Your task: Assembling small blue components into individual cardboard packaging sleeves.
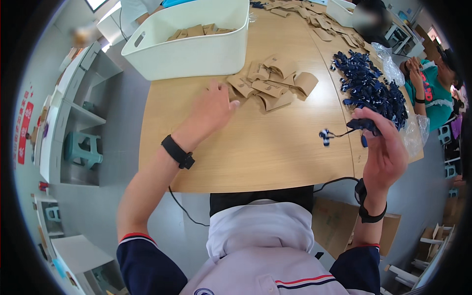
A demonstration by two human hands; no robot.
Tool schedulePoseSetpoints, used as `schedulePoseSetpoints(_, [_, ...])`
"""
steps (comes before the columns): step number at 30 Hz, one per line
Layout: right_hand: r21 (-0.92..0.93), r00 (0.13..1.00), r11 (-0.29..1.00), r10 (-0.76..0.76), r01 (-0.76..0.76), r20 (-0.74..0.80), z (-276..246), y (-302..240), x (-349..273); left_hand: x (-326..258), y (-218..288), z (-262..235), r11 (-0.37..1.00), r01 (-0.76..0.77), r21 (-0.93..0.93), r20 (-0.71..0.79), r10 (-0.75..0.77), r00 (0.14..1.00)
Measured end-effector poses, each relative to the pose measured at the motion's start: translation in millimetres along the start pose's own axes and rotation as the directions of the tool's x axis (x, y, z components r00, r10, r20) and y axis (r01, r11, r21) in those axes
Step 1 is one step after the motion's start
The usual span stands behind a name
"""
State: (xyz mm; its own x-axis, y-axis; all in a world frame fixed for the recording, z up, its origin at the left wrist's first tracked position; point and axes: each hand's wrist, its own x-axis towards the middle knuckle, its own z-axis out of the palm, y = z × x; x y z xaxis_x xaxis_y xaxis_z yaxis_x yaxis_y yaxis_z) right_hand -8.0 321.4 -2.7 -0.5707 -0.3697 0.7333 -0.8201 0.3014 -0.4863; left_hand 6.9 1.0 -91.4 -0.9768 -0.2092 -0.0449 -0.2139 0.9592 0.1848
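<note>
Nearest the camera is the person's own white collared top with dark navy sleeves (255, 246), pressed up to the near edge of the pale wooden table (255, 157). Both forearms rise from it, each with a black wrist strap.

The right hand (386, 152) is lifted just above the table's right side, fingers curled closed around a small dark-blue corded earphone set (361, 125); one loose end with its earpiece dangles to the left, just over the tabletop. It is held up and clear, it seems, so the cord can hang free of the heap of matching dark-blue earphone bundles (373, 88) that lies just beyond it, spilling from a clear plastic bag (415, 130) at the table's edge.

The left hand (211, 110) lies flat and open, fingers spread, its tips touching the nearest of the scattered brown cardboard pillow-shaped boxes (273, 83) — a loose pile in the middle of the table, within easy reach of both hands. Beyond them stands a large white plastic bin (191, 46) with more brown pieces inside (probably finished ones, though that is a guess).

Across the table's far right corner, another person in a teal top (432, 93) sits.
</note>
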Motion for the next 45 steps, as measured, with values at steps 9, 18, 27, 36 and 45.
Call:
schedulePoseSetpoints(9, [-0.33, 0.985, 0.942, -0.114, 0.065, -0.129, 12.5, -18.5, 10.6, -47.6, -5.3, 30.0, 0.952, -0.26, -0.161, -0.248, 0.216, 0.945])
schedulePoseSetpoints(18, [-0.317, 0.965, 0.947, -0.128, 0.05, -0.228, 13.3, -42.7, 19.4, -81.9, 31.6, -27.8, 0.653, -0.173, -0.737, -0.076, 0.174, 0.982])
schedulePoseSetpoints(27, [-0.033, 0.989, 0.996, -0.081, 0.077, -0.125, -2.9, -77.6, 12.5, -102.3, 136.1, -7.1, 0.209, -0.269, -0.94, -0.222, 0.22, 0.95])
schedulePoseSetpoints(36, [0.433, 0.954, 0.888, 0.024, -0.158, 0.299, 5.2, -45.6, 11.5, -109.4, 127.4, -12.6, -0.075, -0.047, -0.996, -0.071, 0.361, 0.93])
schedulePoseSetpoints(45, [0.171, 0.824, 0.981, -0.169, 0.089, 0.54, 17.5, -21.3, -20.7, -114.6, 109.7, 16.5, -0.248, 0.224, -0.942, 0.063, 0.526, 0.848])
